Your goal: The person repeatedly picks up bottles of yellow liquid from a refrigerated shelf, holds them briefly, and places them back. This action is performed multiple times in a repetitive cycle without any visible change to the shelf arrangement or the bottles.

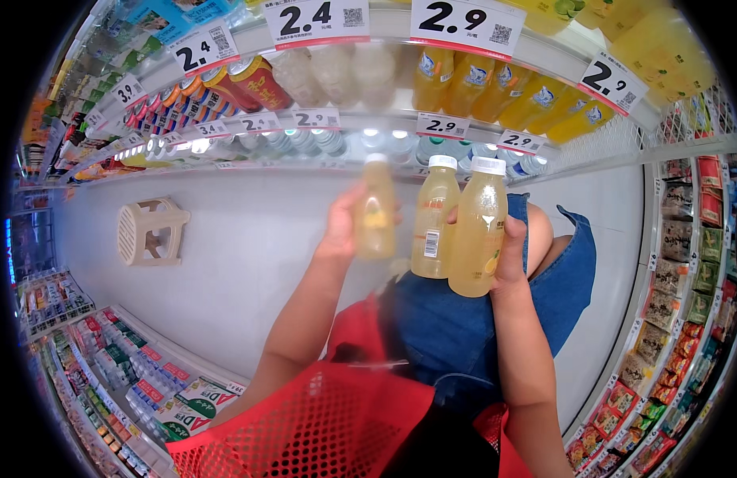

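My left hand [343,222] grips a pale yellow drink bottle [375,209] with a white cap, blurred and held upright. To its right, my right hand [509,254] holds two more bottles of the same kind. The nearer bottle [479,239] bears a lemon picture and writing, with my thumb at its right side. Beside it, the other bottle [429,233] turns its barcode toward me; the fingers behind the pair are partly hidden. All three bottles are in front of the drinks shelf and above my denim-covered lap.
Ahead, a shelf edge [392,116] carries price tags below orange drink bottles [479,80] and red cans [258,83]. A beige plastic stool [150,233] stands on the floor at left. Packaged goods [667,287] line the right shelves; boxed drinks [195,400] sit lower left.
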Tool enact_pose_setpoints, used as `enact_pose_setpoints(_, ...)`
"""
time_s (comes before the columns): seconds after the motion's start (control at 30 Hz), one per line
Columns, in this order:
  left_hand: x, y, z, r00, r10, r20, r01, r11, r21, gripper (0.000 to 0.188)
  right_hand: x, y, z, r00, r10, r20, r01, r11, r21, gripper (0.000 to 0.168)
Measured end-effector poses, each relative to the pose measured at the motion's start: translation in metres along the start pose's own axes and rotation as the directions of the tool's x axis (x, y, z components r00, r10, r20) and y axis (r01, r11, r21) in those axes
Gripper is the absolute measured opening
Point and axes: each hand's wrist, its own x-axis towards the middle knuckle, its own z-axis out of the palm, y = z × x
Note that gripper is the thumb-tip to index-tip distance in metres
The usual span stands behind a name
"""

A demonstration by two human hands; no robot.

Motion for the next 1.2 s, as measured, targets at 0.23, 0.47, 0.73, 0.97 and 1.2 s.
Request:
enact_pose_setpoints(0.23, -0.026, 0.01, 0.01, 0.996, -0.037, -0.082, 0.037, 0.999, -0.006, 0.068, 0.002, 0.002, -0.002, 1.0, 0.012, 0.0, -0.012, 1.0, 0.026, 0.075)
enact_pose_setpoints(0.47, -0.036, 0.005, 0.007, 0.984, -0.009, 0.176, -0.001, 0.998, 0.055, 0.082, 0.001, -0.003, 0.002, 1.0, 0.023, 0.008, -0.023, 1.0, 0.007, 0.076)
enact_pose_setpoints(0.73, -0.044, -0.016, 0.037, 0.863, -0.012, 0.505, 0.194, 0.931, -0.309, 0.081, -0.002, -0.008, 0.015, 1.0, 0.022, 0.019, -0.022, 1.0, 0.006, 0.076)
enact_pose_setpoints(0.97, -0.05, -0.014, 0.052, 0.876, -0.073, 0.476, 0.17, 0.972, -0.162, 0.089, 0.0, -0.003, 0.005, 0.999, 0.026, 0.033, -0.028, 0.998, 0.047, 0.076)
enact_pose_setpoints(1.2, -0.049, -0.023, 0.044, 0.799, -0.009, 0.601, 0.275, 0.894, -0.353, 0.082, -0.001, -0.005, 0.008, 0.999, 0.017, 0.037, -0.018, 0.999, 0.037, 0.075)
